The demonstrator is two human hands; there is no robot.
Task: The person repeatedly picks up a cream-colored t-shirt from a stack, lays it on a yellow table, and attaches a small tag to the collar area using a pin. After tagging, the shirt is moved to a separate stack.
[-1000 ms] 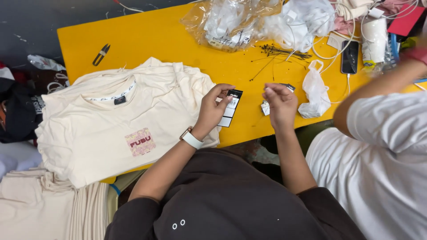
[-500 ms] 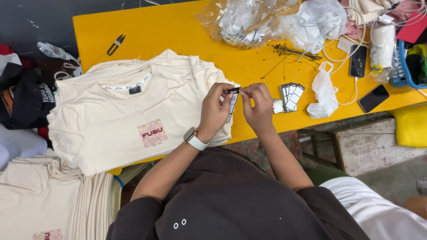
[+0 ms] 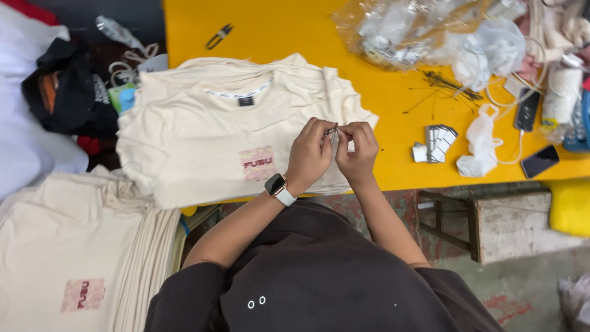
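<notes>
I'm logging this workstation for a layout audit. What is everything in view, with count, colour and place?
table: one, yellow, upper middle
stack of T-shirts: one, cream, on the table's left part, a pink printed patch on the top shirt
second stack of T-shirts: one, cream, lower left, off the table
snips: one, dark, top of the table
hang tags: small pile, white and dark, right of the hands
clear plastic bags: a heap, top right
small white bag: one, beside the tags
phones: two, dark, right edge
watch: one, white strap, left wrist
left hand: fingers pinch a small dark item
right hand: meets the left at that item
</notes>
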